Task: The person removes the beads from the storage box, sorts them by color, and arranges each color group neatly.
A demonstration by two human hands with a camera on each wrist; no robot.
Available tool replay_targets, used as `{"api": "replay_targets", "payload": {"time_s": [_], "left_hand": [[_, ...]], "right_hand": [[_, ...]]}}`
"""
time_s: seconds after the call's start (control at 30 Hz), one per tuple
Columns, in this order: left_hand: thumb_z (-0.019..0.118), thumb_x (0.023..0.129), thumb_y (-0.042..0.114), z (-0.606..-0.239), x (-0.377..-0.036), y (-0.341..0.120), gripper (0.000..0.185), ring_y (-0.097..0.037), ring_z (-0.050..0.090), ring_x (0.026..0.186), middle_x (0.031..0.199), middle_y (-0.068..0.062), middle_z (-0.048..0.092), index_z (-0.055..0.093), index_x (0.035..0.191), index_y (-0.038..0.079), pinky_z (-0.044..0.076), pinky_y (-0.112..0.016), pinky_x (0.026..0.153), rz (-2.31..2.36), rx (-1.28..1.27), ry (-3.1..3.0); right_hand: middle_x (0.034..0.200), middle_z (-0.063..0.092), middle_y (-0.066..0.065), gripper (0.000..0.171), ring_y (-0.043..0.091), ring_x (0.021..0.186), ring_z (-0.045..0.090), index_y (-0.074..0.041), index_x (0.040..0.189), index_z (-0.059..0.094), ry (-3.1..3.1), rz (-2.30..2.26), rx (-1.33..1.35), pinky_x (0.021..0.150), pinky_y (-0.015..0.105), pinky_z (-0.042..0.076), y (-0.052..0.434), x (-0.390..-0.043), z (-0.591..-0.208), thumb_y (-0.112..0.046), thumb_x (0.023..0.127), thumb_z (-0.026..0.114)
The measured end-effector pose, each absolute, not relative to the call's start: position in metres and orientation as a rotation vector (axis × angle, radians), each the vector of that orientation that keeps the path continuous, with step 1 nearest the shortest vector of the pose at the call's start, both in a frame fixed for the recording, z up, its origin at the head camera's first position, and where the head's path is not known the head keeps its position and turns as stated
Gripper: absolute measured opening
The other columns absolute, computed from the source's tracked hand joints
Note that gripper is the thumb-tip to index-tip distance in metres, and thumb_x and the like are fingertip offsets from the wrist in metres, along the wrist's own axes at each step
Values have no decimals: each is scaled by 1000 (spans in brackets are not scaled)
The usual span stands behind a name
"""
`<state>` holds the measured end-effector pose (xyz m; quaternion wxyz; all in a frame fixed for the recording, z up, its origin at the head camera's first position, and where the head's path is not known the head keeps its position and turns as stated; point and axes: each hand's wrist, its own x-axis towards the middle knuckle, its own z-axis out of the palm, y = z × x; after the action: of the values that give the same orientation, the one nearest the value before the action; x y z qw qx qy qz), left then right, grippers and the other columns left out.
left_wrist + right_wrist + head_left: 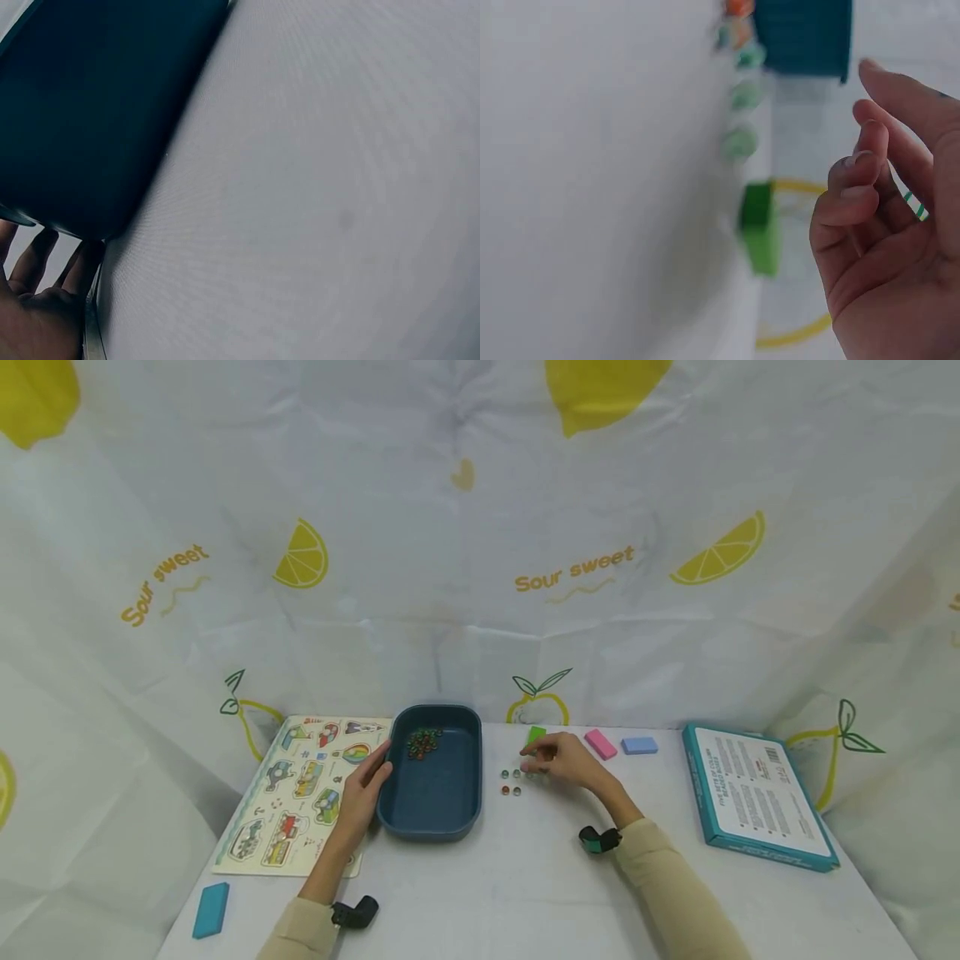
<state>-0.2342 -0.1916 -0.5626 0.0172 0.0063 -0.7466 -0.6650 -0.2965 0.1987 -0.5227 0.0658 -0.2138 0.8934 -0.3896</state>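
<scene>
A dark blue tray stands mid-table with a small heap of coloured beads in its far end. My left hand rests with fairly straight fingers against the tray's left wall; the same hand shows low in the left wrist view. My right hand hovers just right of several loose beads on the table, its fingers loosely curled. In the right wrist view this hand has nothing visible in it, with the beads and a green block in front of it.
A green block, a pink block and a light blue block lie at the back. A picture puzzle board lies left of the tray. A teal box sits at the right, a teal block front left.
</scene>
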Motion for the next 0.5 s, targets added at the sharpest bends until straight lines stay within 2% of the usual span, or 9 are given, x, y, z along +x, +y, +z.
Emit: {"api": "replay_targets", "payload": {"time_s": [0.1,0.13,0.23,0.33,0.43,0.5], "left_hand": [[56,111,31,-563,-235,-193,51,-25,38,160,170,-3,43,48,160,22,38,-1,109,-2056,35,-2333],[56,111,30,-563,-235,-193,50,-26,38,160,170,-4,44,48,160,22,39,-2,110,-2052,39,-2332],[56,111,29,-564,-235,-193,50,-28,38,160,170,-6,44,48,160,20,39,-3,111,-2045,39,-2329],[56,111,29,-565,-235,-192,50,-27,39,160,170,-5,44,49,160,21,39,-1,109,-2057,31,-2325],[57,111,30,-564,-236,-191,50,-24,39,160,169,-2,44,49,160,23,39,1,106,-2068,30,-2329],[56,111,30,-564,-236,-191,50,-24,39,160,169,-2,44,49,160,23,39,2,105,-2070,22,-2329]], "right_hand": [[81,67,4,24,15,72,58,-10,110,81,2659,-1327,-657,61,21,48,176,-300,-507,-26,93,83],[83,68,8,25,19,72,60,-9,112,80,2628,-1374,-666,61,25,52,166,-301,-502,-26,94,82],[93,72,21,29,34,76,66,-4,119,77,2491,-1511,-710,65,44,62,134,-306,-486,-24,97,78],[106,74,30,31,49,88,70,-1,125,74,2376,-1604,-732,78,62,63,99,-313,-478,-22,101,73],[113,75,31,33,52,97,72,-1,126,74,2332,-1634,-706,88,65,61,65,-320,-477,-23,102,72],[113,76,29,32,48,96,74,-1,125,75,2337,-1605,-672,90,61,63,45,-325,-479,-23,101,73]]}}
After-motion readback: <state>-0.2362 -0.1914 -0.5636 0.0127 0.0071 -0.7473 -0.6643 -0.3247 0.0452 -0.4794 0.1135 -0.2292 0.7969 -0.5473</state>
